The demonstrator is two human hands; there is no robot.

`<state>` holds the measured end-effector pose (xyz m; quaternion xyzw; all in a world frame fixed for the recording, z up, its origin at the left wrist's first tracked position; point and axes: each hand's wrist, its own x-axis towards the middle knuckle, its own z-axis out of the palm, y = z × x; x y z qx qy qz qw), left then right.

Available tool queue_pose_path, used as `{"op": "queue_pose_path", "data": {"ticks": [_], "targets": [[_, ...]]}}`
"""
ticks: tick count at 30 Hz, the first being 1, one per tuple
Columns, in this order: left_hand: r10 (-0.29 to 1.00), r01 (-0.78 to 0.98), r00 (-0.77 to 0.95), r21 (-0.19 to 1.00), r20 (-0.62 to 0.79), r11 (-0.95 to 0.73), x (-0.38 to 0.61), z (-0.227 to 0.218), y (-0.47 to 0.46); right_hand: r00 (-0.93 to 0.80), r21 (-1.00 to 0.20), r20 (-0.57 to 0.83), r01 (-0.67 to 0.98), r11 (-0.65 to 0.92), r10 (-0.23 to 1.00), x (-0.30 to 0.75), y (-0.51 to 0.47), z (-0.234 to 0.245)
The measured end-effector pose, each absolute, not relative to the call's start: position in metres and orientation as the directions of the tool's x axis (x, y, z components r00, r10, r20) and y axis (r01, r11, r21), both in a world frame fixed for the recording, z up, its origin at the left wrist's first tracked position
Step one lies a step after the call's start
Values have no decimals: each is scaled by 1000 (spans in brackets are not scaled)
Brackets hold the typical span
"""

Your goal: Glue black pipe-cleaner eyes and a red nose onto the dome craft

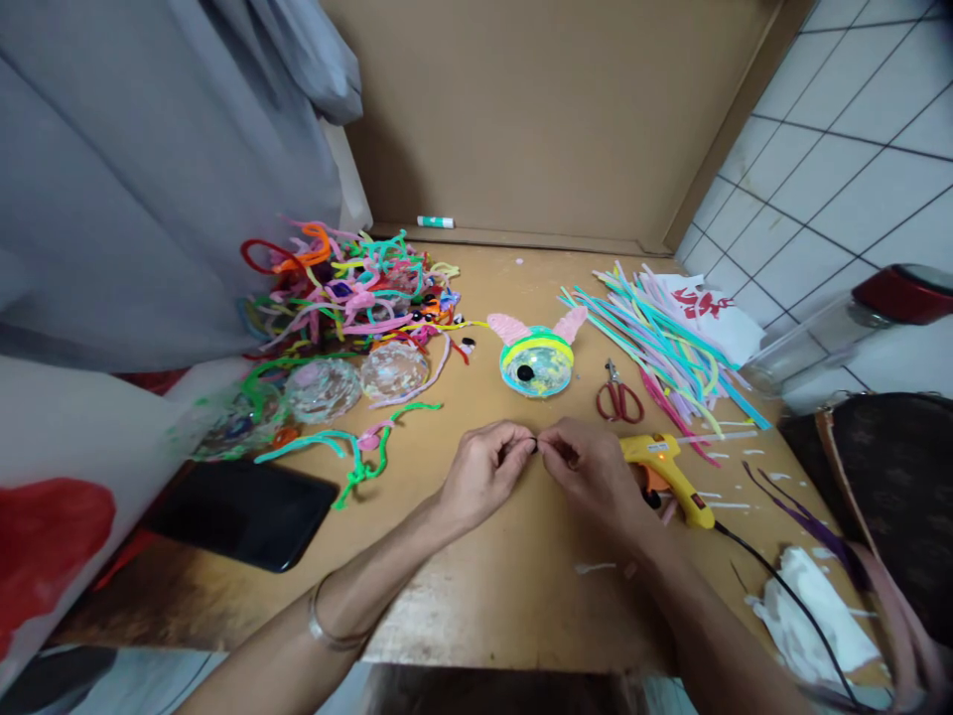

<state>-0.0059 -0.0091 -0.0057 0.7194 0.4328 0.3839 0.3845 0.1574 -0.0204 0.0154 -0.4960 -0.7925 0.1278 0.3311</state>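
My left hand (485,469) and my right hand (588,467) meet at the middle of the wooden table (521,596), fingers pinched together on a tiny black piece (535,445) between their tips. Just beyond them sits a round clear ball craft (536,362) wrapped in yellow and green pipe cleaners, with pink ears and one black eye. A yellow hot glue gun (666,472) lies right beside my right hand, its black cord trailing off to the right.
Red-handled scissors (617,397) and a fan of straight pipe cleaners (670,348) lie at the right. A tangled pipe cleaner heap (349,288), clear domes (357,382) and a black phone (245,511) are left. Cardboard wall behind; a bag (885,477) at right.
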Motion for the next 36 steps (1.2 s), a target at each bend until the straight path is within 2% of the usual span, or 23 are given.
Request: {"op": "queue_pose_path", "data": {"ticks": [4,6,9,12,15,17,21,26,31,36], "targets": [[902,366,348,849,254,-381,-6,-2,-10,-327,-405,470,746,529,820,153,-23,13],[899,357,355,851,257,-385,-6,-1,-10,-329,-399,482,743,538,812,152,-24,13],[912,290,349,901,215,-323,-7,1,-9,-241,-579,415,674,459,877,152,-23,16],[932,141,351,978,96,-154,-7,4,-10,-145,-814,239,510,280,960,153,-22,20],[936,36,352,999,0,-14,-6,6,-10,-126,-895,125,413,167,984,154,-22,26],[940,3,341,1000,-22,22,-5,6,-10,-107,-877,146,445,179,983,154,-22,31],[947,-26,318,998,-41,52,-3,5,-8,-54,-781,275,569,256,960,155,-23,33],[949,4,313,1000,-25,26,-4,4,-9,-187,-650,261,691,316,947,154,-24,25],[946,50,325,999,2,-20,-5,0,-10,-305,-560,337,695,451,891,149,-27,19],[945,64,326,998,-9,-12,-6,-3,-9,-319,-554,361,683,476,876,148,-26,18]]}}
